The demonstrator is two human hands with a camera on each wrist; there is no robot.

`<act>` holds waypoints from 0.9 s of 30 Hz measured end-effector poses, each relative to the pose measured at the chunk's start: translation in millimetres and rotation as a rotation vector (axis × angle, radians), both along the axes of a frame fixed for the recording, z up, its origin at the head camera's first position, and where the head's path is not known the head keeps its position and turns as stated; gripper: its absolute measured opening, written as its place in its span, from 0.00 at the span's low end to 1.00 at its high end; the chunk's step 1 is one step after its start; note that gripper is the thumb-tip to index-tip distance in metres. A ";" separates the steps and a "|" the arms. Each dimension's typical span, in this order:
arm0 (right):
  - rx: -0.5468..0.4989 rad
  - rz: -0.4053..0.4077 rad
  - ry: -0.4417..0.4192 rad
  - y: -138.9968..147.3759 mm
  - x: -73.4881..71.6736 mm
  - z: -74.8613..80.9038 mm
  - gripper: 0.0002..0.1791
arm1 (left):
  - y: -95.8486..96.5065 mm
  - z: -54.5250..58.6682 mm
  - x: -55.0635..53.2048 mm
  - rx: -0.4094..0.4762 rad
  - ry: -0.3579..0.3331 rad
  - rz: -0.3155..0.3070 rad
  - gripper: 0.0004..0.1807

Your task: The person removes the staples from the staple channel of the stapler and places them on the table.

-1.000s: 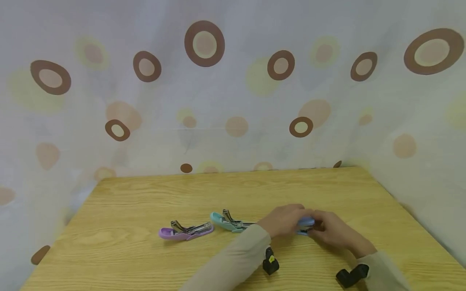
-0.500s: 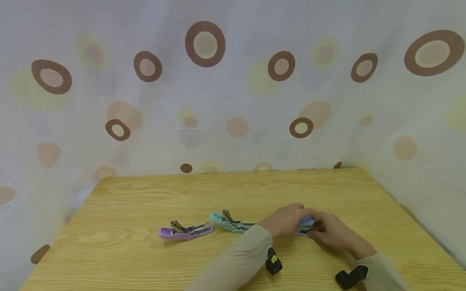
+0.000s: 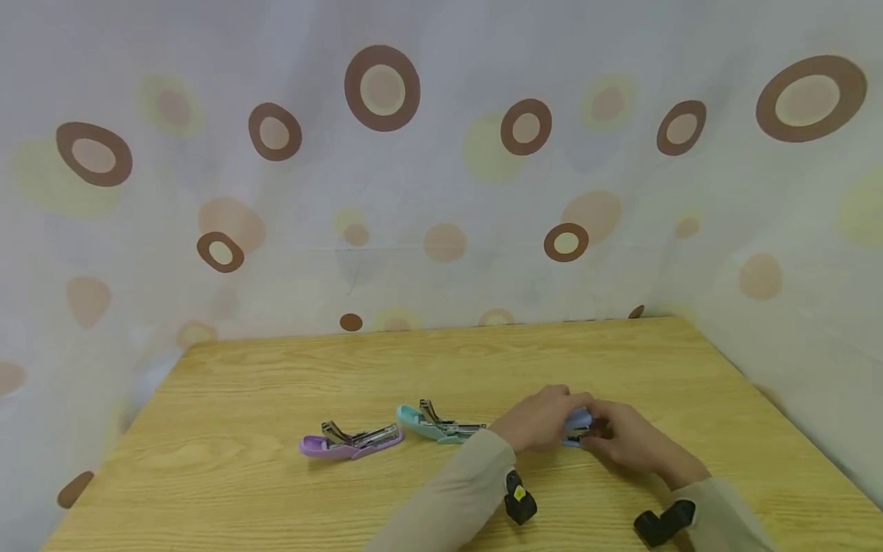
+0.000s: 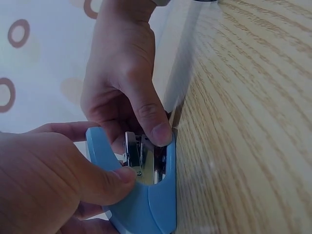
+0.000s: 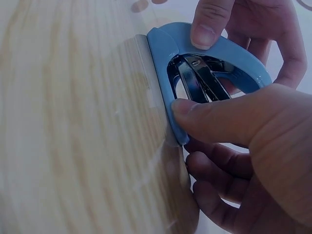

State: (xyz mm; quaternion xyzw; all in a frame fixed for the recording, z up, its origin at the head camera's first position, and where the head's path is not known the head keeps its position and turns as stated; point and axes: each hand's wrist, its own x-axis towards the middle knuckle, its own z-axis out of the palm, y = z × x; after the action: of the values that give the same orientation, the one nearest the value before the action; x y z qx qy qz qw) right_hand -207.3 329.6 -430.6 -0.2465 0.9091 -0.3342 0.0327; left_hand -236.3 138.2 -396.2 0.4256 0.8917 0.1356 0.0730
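A blue stapler [image 4: 139,209] stands on the wooden table between both hands, its metal magazine showing inside the frame. My left hand [image 3: 540,419] grips the stapler's hinge end, thumb on its side and fingers behind. At the opposite end my right hand [image 3: 635,442] holds the base, with the thumb [image 5: 214,119] pressed along its front. In the right wrist view the blue upper arm stands raised above the metal parts. To the left lie a teal stapler [image 3: 431,425], partly hidden by my left forearm, and a purple stapler [image 3: 338,447], both with their metal parts lifted.
The wooden table [image 3: 241,399] runs back to a patterned cloth [image 3: 441,184] that hangs behind and along the sides. Black wrist cameras [image 3: 519,502] sit on both sleeves, low over the tabletop.
Both hands keep their hold on the blue stapler with barely any movement. The left sleeve has shifted slightly right. The other two staplers lie as before.
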 end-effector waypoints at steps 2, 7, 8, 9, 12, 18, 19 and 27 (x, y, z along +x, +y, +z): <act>-0.001 -0.001 0.005 1.5 0.2 0.8 0.06 | 1.3 0.1 0.1 -0.004 0.012 -0.002 0.34; -0.032 0.015 0.011 4.3 -0.9 -1.4 0.05 | 3.0 -1.6 -0.9 0.001 0.027 -0.004 0.34; -0.038 0.019 0.005 4.5 -1.0 -2.4 0.06 | 3.0 -2.3 -1.2 0.004 0.025 -0.004 0.33; -0.042 0.022 0.001 4.7 -1.3 -3.4 0.06 | 2.7 -3.4 -1.2 0.005 0.024 -0.005 0.33; -0.047 0.026 -0.017 5.1 -0.7 -5.7 0.06 | 2.0 -5.9 -1.1 0.010 0.013 -0.008 0.32; -0.026 0.000 0.018 3.4 2.4 -8.3 0.05 | -8.3 -11.4 -3.6 0.136 -0.063 -0.003 0.29; -0.021 -0.006 0.031 3.8 2.8 -7.8 0.05 | -9.7 -11.9 -4.7 0.167 -0.081 -0.003 0.28; -0.029 -0.008 0.037 3.5 2.7 -2.7 0.06 | -15.3 -13.7 -8.5 0.240 -0.117 0.006 0.26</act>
State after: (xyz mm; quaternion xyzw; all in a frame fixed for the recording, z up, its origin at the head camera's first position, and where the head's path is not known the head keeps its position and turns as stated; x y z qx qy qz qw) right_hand -204.6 333.0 -433.3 -0.2495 0.9056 -0.3429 0.0107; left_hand -244.8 123.0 -410.0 0.4200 0.8647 0.2659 0.0729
